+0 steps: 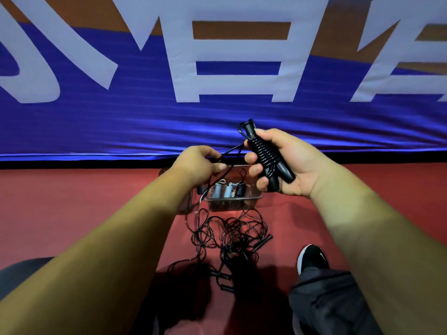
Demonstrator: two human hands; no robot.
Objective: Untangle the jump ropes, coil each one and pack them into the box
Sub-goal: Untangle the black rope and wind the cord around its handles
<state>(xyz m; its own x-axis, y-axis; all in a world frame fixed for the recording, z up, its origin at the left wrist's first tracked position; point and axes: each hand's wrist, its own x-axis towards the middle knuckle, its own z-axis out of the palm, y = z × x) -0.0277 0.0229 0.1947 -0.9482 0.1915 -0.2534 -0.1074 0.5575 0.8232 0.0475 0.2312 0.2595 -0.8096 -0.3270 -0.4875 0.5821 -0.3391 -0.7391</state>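
Red flooring (72,213) is seen underfoot, with a dark trouser leg (321,298) and a black shoe (312,258) nearest, at the lower right. Just beyond them a tangle of black ropes (229,235) lies loose on the floor, with loose handles (262,241) among its loops; this part is judged not yet sorted. Behind the tangle stands a clear box (251,201), and three packed coils (228,191) are seen in it side by side, two pale and one black. Above the box both hands are raised. The right hand (285,163) is curled round a black bundle (264,153), a pair of handles with cord wound closely about them. The free tail (232,151) of that cord is pinched by the left hand (200,163) and drawn taut toward the bundle. The winding is judged nearly done. For a clean finish, steady tension should be held on the tail and each turn laid beside the last, not across it. The end should be tucked under a turn, so that the coil is not sprung open once packed. Whether the thin loop hanging over the box belongs to this cord cannot be told. Farthest off, a blue banner (217,122) with large white characters is hung along the wall.
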